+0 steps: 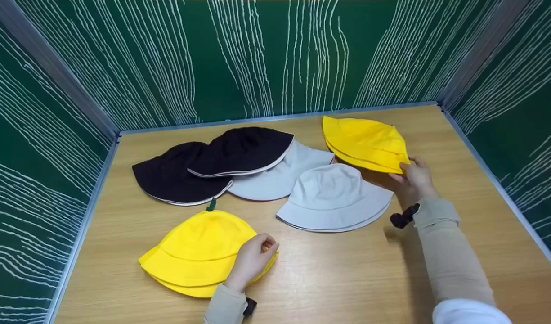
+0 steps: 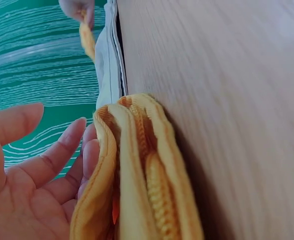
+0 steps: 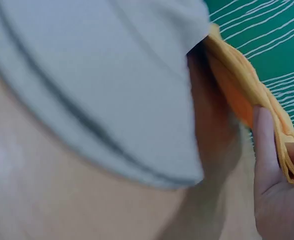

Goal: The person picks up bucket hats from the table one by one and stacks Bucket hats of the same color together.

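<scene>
My right hand (image 1: 418, 176) pinches the brim corner of a yellow bucket hat (image 1: 365, 139) at the back right. In the right wrist view that brim (image 3: 236, 75) sits between thumb and fingers, lifted off the table. My left hand (image 1: 253, 258) is at the right side of another yellow bucket hat (image 1: 203, 243), which has a green stem-like tab (image 1: 212, 205) on top. The left wrist view shows the thumb away from the folded brim (image 2: 132, 175), with fingertips beside its outer face, loosely bent. Whether they touch it I cannot tell.
Two black bucket hats (image 1: 176, 173) with pale edging lie overlapping at the back left. Partly beneath one is a light grey hat (image 1: 266, 180); a second grey hat (image 1: 333, 198) lies in front of it. Green walls (image 1: 203, 58) with white lines border the wooden table (image 1: 329, 274).
</scene>
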`<state>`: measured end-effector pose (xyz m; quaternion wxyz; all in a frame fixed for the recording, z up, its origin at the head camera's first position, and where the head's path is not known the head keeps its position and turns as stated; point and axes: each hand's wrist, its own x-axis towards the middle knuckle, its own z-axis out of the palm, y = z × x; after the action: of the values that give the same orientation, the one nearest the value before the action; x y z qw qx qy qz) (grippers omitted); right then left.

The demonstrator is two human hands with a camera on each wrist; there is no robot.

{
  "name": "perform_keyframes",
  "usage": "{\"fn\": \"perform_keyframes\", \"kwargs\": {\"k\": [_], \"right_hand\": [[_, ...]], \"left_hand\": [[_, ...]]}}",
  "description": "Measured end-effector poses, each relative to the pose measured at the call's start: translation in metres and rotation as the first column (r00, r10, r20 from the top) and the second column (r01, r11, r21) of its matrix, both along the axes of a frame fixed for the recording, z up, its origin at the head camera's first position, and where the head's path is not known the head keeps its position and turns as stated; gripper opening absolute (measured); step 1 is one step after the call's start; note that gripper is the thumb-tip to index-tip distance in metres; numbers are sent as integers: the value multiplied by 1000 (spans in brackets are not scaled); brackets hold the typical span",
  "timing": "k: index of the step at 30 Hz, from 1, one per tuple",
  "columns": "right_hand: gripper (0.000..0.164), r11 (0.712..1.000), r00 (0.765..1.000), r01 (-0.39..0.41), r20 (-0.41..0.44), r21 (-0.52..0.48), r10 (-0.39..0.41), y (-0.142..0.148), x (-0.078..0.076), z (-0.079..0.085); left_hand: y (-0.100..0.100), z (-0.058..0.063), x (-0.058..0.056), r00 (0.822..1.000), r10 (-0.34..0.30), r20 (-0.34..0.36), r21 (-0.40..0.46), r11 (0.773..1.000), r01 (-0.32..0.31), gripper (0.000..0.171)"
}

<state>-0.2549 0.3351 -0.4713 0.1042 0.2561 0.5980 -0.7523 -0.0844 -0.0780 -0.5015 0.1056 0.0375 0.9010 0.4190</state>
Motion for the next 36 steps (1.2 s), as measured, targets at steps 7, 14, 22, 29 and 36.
{"fn": "perform_keyframes", "kwargs": {"k": [7,14,22,29,36], "right_hand": [[43,975,994,41,-93,-218,-62,-11,1,25],[29,902,955,9,-265,-432,-136,-26,3,36],[31,828,892,-116,-424,-549,-156,-46,9,50],[28,785,844,-240,-522,-571,-121,-65,19,68],[22,784,781,-374,-624,-495,-22,-84,37,81]], "left_hand": [[-1,-2,-1,999,25,34,70,997,-27,17],[-2,0,-2,997,40,59,101,994,-46,17],[-4,0,-4,999,51,20,91,994,-52,15],[-8,2,-6,997,56,62,140,988,-64,17],[-17,8,-10,996,84,37,274,958,-91,22]]}}
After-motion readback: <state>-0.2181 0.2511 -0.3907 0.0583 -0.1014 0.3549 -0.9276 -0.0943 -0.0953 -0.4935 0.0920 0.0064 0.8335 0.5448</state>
